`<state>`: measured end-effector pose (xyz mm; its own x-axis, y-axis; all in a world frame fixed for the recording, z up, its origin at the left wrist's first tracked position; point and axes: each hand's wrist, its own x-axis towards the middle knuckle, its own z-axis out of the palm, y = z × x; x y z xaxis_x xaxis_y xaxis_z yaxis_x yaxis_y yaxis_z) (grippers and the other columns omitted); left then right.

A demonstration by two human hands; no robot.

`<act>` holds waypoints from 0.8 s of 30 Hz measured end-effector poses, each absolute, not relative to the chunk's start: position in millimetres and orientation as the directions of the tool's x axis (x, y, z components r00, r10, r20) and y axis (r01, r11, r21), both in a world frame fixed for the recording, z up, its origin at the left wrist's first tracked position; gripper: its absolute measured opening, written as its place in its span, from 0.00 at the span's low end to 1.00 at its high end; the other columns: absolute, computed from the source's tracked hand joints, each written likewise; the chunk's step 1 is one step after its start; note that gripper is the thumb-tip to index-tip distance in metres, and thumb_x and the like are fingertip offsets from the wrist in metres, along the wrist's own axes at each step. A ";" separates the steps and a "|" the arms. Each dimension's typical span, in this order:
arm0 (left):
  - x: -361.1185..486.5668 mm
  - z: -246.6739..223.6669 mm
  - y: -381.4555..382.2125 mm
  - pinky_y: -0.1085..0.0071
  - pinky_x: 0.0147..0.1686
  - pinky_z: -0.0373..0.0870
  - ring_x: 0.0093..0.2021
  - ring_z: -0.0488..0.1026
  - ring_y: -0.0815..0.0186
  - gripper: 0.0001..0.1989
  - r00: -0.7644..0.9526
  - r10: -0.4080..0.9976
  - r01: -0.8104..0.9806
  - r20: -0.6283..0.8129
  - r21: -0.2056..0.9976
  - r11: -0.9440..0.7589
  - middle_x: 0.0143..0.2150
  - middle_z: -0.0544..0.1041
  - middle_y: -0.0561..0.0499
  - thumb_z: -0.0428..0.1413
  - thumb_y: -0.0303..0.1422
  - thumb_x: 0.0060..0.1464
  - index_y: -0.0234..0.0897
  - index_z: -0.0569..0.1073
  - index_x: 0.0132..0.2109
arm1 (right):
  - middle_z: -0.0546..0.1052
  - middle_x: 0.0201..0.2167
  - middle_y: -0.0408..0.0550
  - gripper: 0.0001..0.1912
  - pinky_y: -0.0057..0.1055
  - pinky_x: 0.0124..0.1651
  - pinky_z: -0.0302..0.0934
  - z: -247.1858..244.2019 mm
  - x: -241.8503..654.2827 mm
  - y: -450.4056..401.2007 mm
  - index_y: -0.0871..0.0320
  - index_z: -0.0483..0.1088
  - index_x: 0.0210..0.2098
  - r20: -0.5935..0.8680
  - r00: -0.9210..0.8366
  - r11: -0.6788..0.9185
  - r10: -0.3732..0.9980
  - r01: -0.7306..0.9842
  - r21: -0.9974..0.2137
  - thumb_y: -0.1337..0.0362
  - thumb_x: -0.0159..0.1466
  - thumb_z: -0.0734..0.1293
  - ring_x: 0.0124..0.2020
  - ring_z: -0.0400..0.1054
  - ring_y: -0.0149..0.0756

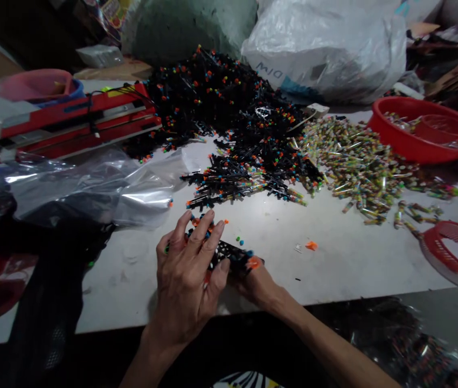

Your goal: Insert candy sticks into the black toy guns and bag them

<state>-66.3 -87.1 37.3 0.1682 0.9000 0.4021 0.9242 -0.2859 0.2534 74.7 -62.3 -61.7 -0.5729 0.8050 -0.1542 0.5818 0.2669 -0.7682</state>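
Observation:
My left hand (186, 269) curls over a bunch of black sticks with coloured tips (224, 253), its fingers pressing down on them. My right hand (259, 285) grips the bunch's other end, partly hidden beneath it. Both hands rest just above the white table (326, 269). Beyond them lies a large heap of the same black sticks (229, 124), with orange, green and blue tips. To its right spreads a pile of small wrapped tubes (354, 167). A few loose coloured bits, such as an orange scrap (312, 246), lie near my right hand.
A red heat sealer (79, 118) stands at the back left, above a clear plastic bag (91, 186). A red basin (427, 129) sits at the right, and a red perforated plastic basket (451, 253) lies tilted near the table's edge. A white sack (326, 54) looms behind.

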 end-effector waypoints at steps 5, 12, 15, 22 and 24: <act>-70.6 33.9 -82.7 0.52 0.54 0.53 0.64 0.50 0.51 0.25 0.187 0.876 0.921 0.445 0.230 -0.314 0.62 0.60 0.46 0.49 0.35 0.55 0.40 0.60 0.60 | 0.76 0.29 0.49 0.07 0.26 0.29 0.57 -44.6 74.6 -45.7 0.60 0.72 0.34 -0.187 -0.687 0.494 0.702 0.659 -0.568 0.67 0.57 0.63 0.29 0.68 0.35; -75.0 28.3 -79.8 0.51 0.52 0.54 0.64 0.49 0.52 0.25 0.208 0.857 0.911 0.471 0.227 -0.345 0.62 0.61 0.47 0.47 0.34 0.56 0.42 0.58 0.61 | 0.70 0.46 0.63 0.14 0.32 0.39 0.58 -17.8 185.7 85.0 0.64 0.69 0.45 -0.171 -0.059 0.039 0.983 0.992 -0.119 0.67 0.62 0.59 0.44 0.67 0.44; -75.8 26.2 -80.4 0.53 0.51 0.55 0.64 0.49 0.52 0.24 0.217 0.850 0.914 0.479 0.205 -0.350 0.62 0.61 0.47 0.46 0.34 0.57 0.40 0.59 0.60 | 0.69 0.47 0.66 0.14 0.34 0.41 0.57 -20.7 206.8 101.9 0.66 0.69 0.44 -0.202 -0.043 0.028 0.978 0.997 -0.076 0.66 0.62 0.60 0.47 0.65 0.48; -76.0 26.1 -80.8 0.53 0.53 0.54 0.64 0.49 0.52 0.23 0.222 0.848 0.914 0.482 0.199 -0.352 0.62 0.60 0.46 0.45 0.34 0.57 0.39 0.60 0.60 | 0.76 0.24 0.50 0.14 0.25 0.28 0.55 -19.4 209.6 97.6 0.61 0.74 0.30 -0.452 -0.069 0.013 0.889 0.992 -0.126 0.55 0.54 0.67 0.27 0.70 0.35; -75.9 26.6 -80.4 0.53 0.52 0.55 0.64 0.49 0.53 0.23 0.223 0.851 0.913 0.475 0.203 -0.353 0.62 0.61 0.47 0.45 0.33 0.57 0.39 0.60 0.60 | 0.75 0.21 0.48 0.13 0.24 0.27 0.54 -18.2 209.0 103.0 0.61 0.74 0.28 -0.455 -0.066 -0.005 0.888 0.988 -0.153 0.56 0.55 0.66 0.25 0.69 0.33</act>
